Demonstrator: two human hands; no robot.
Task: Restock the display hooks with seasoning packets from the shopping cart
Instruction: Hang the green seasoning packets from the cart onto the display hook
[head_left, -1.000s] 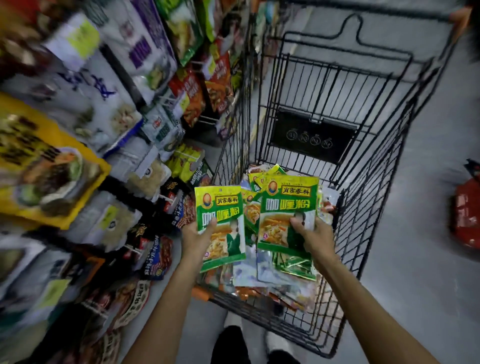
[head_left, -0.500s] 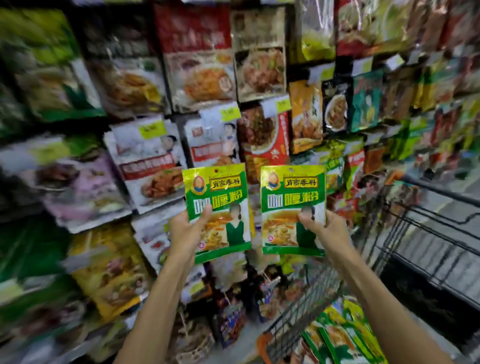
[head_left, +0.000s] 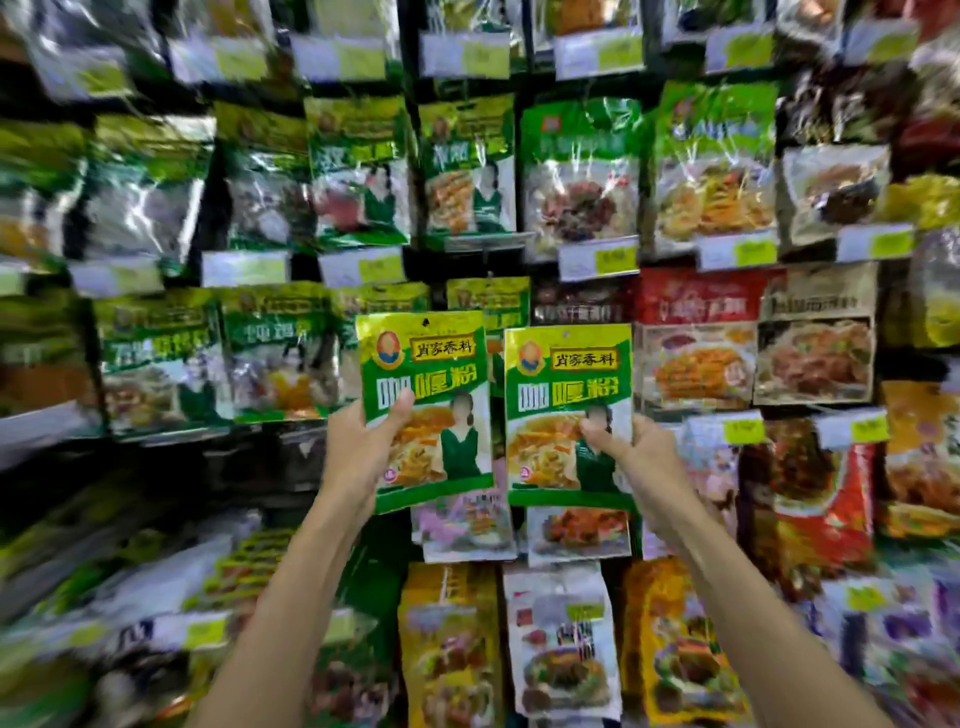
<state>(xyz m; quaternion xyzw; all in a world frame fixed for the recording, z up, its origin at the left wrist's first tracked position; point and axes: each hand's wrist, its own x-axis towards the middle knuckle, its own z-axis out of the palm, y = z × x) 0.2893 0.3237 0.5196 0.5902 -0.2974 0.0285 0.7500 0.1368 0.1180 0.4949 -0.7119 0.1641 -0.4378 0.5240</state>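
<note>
While the display wall (head_left: 571, 176) of hanging packets fills the view, the left seasoning packet (head_left: 431, 374) and right seasoning packet (head_left: 566, 395) stand upright before it, probably to match a hook; left hand (head_left: 358, 447) and right hand (head_left: 639, 457) pinch them low, fingers (head_left: 400, 405) leaving the hang hole (head_left: 425, 323) free.

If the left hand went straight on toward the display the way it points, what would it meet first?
Probably the hanging green packets directly behind the packet that the left hand holds. The held packet's top edge would likely touch them before the fingers do. Depth is unclear in this view.
</note>
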